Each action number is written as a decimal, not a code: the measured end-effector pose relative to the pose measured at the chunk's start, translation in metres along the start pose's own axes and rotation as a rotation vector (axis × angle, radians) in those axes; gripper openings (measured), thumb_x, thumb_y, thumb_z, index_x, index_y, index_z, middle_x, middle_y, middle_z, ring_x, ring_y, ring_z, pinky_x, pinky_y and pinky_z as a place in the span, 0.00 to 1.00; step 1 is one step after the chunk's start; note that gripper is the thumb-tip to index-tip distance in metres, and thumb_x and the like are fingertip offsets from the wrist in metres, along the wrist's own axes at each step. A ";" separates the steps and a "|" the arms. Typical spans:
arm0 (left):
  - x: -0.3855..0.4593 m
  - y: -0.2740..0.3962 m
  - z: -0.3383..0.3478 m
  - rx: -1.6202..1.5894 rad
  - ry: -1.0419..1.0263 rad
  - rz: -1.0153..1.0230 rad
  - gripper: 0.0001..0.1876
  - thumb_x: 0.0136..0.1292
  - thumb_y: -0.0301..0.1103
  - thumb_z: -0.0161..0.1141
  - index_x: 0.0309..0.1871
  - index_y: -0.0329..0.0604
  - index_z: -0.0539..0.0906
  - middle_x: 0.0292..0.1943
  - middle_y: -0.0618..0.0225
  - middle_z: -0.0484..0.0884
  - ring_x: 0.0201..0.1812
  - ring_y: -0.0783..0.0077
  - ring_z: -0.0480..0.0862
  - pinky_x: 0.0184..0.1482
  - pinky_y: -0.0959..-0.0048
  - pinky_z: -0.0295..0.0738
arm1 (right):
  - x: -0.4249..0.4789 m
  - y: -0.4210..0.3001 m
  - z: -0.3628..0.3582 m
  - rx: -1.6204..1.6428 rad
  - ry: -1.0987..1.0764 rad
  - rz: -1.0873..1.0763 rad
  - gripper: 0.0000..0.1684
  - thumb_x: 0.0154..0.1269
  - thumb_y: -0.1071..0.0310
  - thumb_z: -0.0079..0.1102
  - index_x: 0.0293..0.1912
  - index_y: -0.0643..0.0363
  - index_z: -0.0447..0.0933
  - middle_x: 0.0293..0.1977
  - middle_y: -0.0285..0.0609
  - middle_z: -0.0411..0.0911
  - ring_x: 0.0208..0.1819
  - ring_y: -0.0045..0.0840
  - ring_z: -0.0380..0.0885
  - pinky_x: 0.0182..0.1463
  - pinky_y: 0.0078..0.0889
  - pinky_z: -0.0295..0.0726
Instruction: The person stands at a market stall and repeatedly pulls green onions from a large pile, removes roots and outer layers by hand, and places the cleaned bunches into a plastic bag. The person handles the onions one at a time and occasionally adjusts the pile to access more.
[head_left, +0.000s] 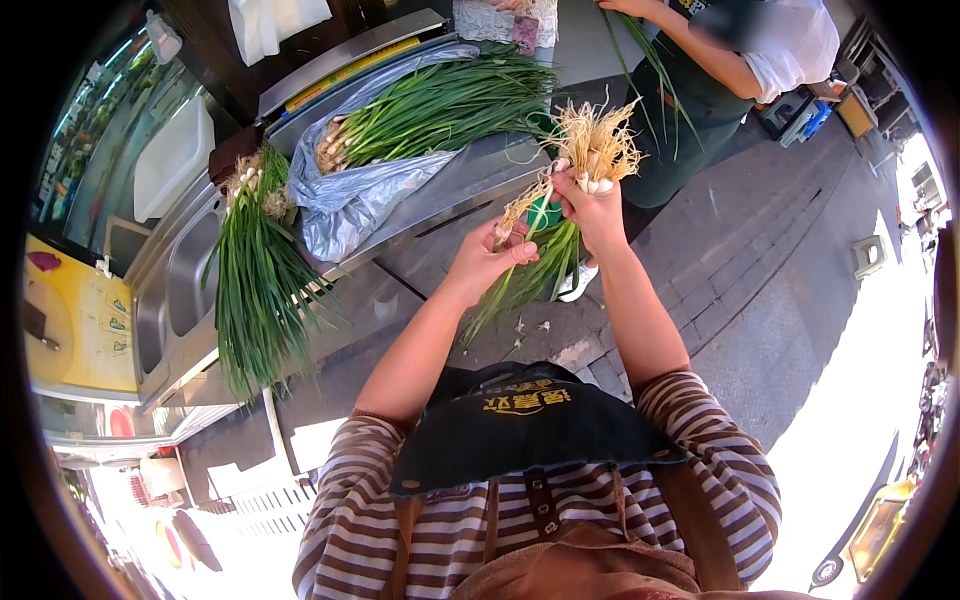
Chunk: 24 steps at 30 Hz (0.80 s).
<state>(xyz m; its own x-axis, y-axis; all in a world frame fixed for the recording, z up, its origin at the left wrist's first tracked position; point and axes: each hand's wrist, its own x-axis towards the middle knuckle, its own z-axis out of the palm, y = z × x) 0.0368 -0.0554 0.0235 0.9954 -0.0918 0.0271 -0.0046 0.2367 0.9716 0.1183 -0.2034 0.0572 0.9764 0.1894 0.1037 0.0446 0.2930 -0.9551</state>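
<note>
My right hand (592, 210) is shut around a bunch of green onions (598, 146), held with the small white bulbs and long tan roots upward. Their green leaves (536, 262) hang below, between my arms. To the left, my left hand (487, 259) pinches the bulb end of a single green onion (517, 217), whose roots stick up past my fingers. Its pale stem slants close to my right fingertips. A large pile of green onions (442, 109) lies in an open grey plastic bag (360, 221) on the metal counter, beyond my left hand.
Another bunch of green onions (262, 277) drapes over the front of the metal counter (480, 176), beside a double sink (191, 277). Across from me, a person in a dark apron (675, 142) holds long leaves. Another person stands behind the counter. Plant scraps (529, 330) lie on the ground.
</note>
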 end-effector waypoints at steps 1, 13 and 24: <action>0.002 -0.001 0.003 -0.001 0.022 0.023 0.08 0.56 0.31 0.59 0.36 0.40 0.73 0.28 0.66 0.79 0.28 0.78 0.78 0.26 0.84 0.66 | -0.001 0.003 0.000 -0.027 -0.026 -0.007 0.07 0.56 0.71 0.59 0.35 0.61 0.74 0.21 0.37 0.76 0.16 0.13 0.68 0.18 0.13 0.64; -0.001 0.003 -0.005 -0.042 -0.038 -0.125 0.09 0.61 0.35 0.54 0.35 0.38 0.76 0.26 0.61 0.81 0.22 0.81 0.74 0.17 0.88 0.54 | -0.005 0.006 -0.010 -0.068 -0.141 -0.061 0.06 0.58 0.70 0.57 0.34 0.61 0.72 0.22 0.36 0.75 0.17 0.13 0.69 0.19 0.13 0.63; -0.006 0.012 -0.029 -0.060 0.015 -0.117 0.12 0.62 0.40 0.53 0.37 0.39 0.75 0.30 0.61 0.81 0.24 0.81 0.73 0.18 0.87 0.54 | 0.017 0.029 -0.048 -0.547 -0.066 -0.019 0.11 0.49 0.69 0.63 0.34 0.64 0.77 0.25 0.35 0.77 0.26 0.15 0.72 0.31 0.20 0.70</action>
<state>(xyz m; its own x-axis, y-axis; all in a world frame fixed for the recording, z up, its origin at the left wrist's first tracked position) 0.0332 -0.0238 0.0278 0.9901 -0.1077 -0.0900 0.1173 0.2827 0.9520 0.1465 -0.2370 0.0181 0.9597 0.2524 0.1232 0.1831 -0.2298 -0.9559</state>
